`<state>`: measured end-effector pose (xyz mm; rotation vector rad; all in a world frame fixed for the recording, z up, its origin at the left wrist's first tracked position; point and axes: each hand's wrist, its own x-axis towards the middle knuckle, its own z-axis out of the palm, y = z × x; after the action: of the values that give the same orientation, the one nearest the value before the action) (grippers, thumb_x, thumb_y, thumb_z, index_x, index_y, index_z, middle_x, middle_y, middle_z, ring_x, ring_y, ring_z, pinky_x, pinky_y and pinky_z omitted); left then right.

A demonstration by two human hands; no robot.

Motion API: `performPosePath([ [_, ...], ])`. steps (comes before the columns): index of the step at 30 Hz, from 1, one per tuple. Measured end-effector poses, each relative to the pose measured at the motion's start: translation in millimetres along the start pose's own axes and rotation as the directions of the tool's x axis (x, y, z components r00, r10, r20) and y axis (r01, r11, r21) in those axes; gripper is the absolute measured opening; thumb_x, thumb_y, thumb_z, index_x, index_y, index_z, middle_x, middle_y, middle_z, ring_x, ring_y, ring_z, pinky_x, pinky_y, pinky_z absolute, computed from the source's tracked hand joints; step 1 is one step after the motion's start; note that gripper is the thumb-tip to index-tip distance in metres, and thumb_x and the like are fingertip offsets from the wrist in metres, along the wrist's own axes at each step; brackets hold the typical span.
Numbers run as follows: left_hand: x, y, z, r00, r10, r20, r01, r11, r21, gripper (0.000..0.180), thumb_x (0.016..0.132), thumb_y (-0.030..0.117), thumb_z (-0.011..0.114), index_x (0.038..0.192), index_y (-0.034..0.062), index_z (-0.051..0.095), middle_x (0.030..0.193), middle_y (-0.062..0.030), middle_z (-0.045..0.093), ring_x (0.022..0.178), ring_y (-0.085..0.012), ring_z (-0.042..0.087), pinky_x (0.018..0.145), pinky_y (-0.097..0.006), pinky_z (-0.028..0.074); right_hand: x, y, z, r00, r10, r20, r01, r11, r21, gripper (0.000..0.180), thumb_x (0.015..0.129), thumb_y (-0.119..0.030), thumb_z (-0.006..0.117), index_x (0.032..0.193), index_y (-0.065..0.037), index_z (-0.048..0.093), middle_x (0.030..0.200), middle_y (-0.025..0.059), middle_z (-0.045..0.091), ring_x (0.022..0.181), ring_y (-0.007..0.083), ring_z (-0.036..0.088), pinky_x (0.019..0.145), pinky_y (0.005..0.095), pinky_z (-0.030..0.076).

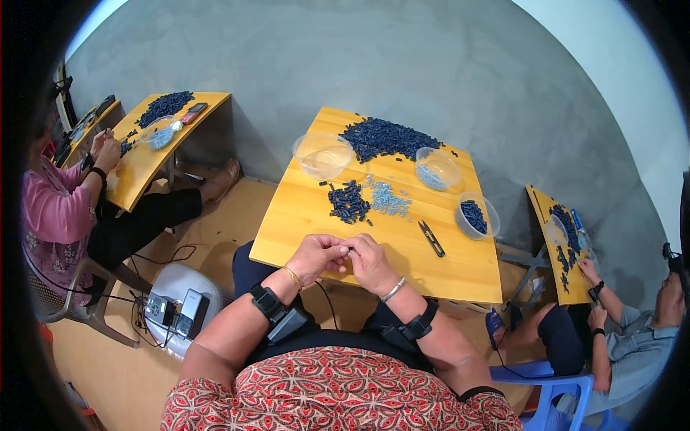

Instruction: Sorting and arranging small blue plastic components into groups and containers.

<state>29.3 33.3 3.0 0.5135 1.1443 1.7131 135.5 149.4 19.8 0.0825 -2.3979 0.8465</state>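
Note:
My left hand (316, 257) and my right hand (371, 263) meet fingertip to fingertip at the near edge of the yellow wooden table (302, 223). Between the fingertips sits something tiny and dark, too small to identify (346, 251). Just beyond my hands lie a small heap of dark blue plastic parts (348, 202) and a scatter of small light blue parts (388, 197). A large pile of dark blue parts (387, 138) covers the far side. Black thread snips (431, 238) lie to the right of my hands.
Three clear plastic bowls stand on the table: an empty-looking one (323, 155) at far left, one with pale parts (438, 169), one with dark blue parts (476, 217) at right. A person in pink (61, 215) works at a table on the left; another person (632, 337) sits at right.

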Motion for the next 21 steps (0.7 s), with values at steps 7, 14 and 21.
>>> performPosePath([
  [7,-0.3,-2.1,-1.9,1.000,0.013,-0.019,-0.012,0.998,0.061,0.010,0.083,0.006,0.056,0.085,-0.0039,0.058,0.073,-0.0077,0.059,0.060,-0.0153,0.056,0.057,-0.027,0.051,5.6,34.1,-31.7,0.979,0.183,-0.085,-0.192,0.974,-0.118,0.011,0.077,-0.006,0.051,0.087,-0.002,0.053,0.081,0.0177,0.057,0.073,0.0344,0.055,0.067,0.0416,0.045],
  [14,2.4,-5.9,-1.9,1.000,0.018,-0.018,-0.018,0.999,-0.048,0.009,0.083,0.007,0.056,0.084,-0.0021,0.057,0.071,-0.0063,0.058,0.060,-0.0146,0.056,0.059,-0.029,0.052,5.7,109.0,-72.8,0.904,0.391,-0.175,-0.421,0.731,-0.538,0.010,0.078,-0.009,0.051,0.086,-0.004,0.053,0.083,0.0186,0.057,0.078,0.0367,0.056,0.067,0.0452,0.044],
  [21,0.9,-6.0,-3.9,0.999,0.041,0.003,-0.041,0.997,-0.066,0.009,0.084,0.008,0.056,0.083,-0.0014,0.057,0.071,-0.0062,0.058,0.061,-0.0146,0.056,0.061,-0.030,0.052,9.2,118.7,-70.1,0.888,0.454,-0.077,-0.406,0.694,-0.595,0.008,0.076,-0.008,0.052,0.083,-0.004,0.054,0.082,0.0185,0.057,0.079,0.0360,0.056,0.067,0.0441,0.045],
])
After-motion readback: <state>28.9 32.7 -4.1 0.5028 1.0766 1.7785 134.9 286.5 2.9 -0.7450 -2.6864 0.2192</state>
